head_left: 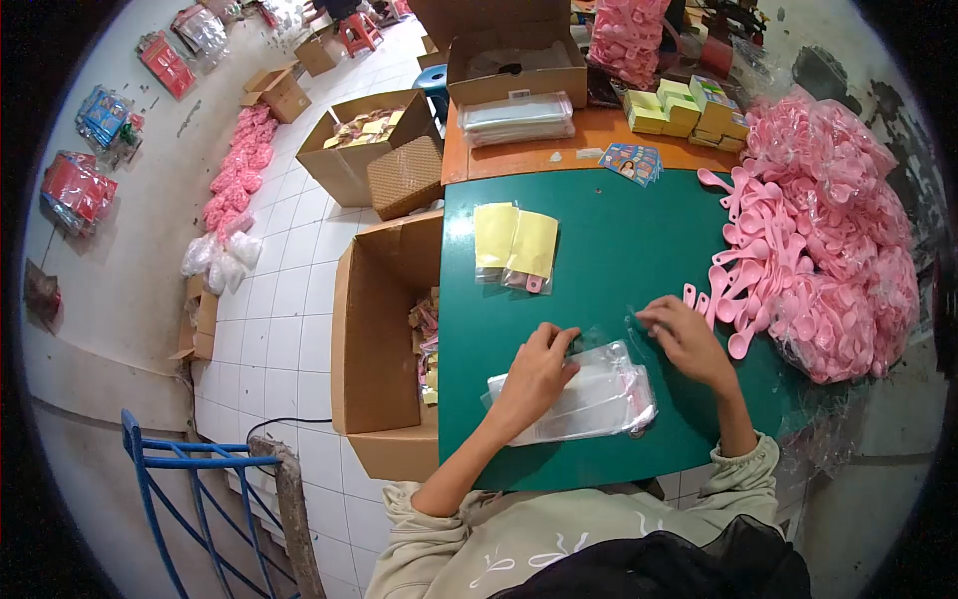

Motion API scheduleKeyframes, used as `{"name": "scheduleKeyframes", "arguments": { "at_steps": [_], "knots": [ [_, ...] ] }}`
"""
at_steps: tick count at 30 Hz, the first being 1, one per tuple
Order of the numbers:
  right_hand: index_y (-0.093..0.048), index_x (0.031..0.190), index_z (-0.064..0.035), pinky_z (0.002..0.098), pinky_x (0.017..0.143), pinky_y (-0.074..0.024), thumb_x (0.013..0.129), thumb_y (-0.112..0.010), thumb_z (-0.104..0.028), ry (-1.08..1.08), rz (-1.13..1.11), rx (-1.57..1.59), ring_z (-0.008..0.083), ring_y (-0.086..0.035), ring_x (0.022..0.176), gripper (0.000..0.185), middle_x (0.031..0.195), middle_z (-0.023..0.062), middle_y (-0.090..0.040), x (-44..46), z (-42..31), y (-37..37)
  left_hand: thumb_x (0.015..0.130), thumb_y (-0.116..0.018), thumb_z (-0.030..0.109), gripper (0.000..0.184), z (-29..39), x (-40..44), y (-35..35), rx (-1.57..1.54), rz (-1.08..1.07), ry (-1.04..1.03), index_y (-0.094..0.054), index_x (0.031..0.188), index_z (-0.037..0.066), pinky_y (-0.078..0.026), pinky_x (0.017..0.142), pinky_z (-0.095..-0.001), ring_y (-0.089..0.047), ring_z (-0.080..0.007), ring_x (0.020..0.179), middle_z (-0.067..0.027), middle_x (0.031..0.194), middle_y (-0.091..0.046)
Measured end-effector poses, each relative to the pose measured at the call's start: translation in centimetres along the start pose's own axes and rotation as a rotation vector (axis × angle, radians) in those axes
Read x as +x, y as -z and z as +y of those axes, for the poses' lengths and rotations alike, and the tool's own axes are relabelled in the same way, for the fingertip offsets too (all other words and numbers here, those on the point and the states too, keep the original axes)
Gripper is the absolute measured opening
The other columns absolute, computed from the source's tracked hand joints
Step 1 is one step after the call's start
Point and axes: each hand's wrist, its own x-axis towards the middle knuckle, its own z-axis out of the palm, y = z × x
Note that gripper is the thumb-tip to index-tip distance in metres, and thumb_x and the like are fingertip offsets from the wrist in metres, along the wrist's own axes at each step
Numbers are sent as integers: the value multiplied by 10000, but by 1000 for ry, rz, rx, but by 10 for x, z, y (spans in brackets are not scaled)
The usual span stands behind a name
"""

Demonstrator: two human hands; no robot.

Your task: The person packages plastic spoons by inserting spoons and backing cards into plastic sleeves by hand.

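Observation:
A stack of clear plastic bags (584, 399) lies on the green table near its front edge. My left hand (541, 377) is over the stack's left part, its thumb and fingers closed on a thin clear plastic bag (595, 341). Beyond the stack's right corner, my right hand (691, 337) pinches a see-through bit of plastic; whether it belongs to the same bag is hard to see. Pink plastic spoons (758, 255) are heaped to the right of my right hand. Farther up the table lie packed bags with yellow cards (516, 243), a pink handle end showing in one.
Large bags of pink spoons (833, 220) crowd the table's right side. At the back are yellow-green small boxes (684, 108), picture cards (631, 163) and bundled clear bags (517, 118). An open carton (384, 349) stands against the left edge, near a blue metal frame (205, 461).

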Motion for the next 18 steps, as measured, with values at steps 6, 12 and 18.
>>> {"name": "scheduleKeyframes", "arguments": {
  "at_steps": [6,12,18],
  "knots": [
    [-611,1029,-3,363,819,-462,767,-608,-31,160,-6,-269,301,-570,939,264,973,157,-571,-1,-7,-18,753,-652,20,324,-7,3,3,-137,-19,-58,-580,1066,63,-465,743,-365,-562,-266,810,-101,868,-573],
    [-658,849,1,299,718,-479,726,-635,-6,12,60,-4,232,-614,772,125,795,105,-642,-11,-2,12,784,-638,56,232,-9,2,6,-151,63,-91,-601,1013,60,-460,716,-357,-584,-263,788,-98,847,-637],
    [-580,697,-95,237,539,-306,852,-612,-148,384,249,165,96,-450,591,166,697,22,-549,-89,18,237,812,-629,111,147,-5,3,10,-222,41,14,-606,945,54,-459,709,-357,-598,-266,770,-97,855,-651]
  ]
}}
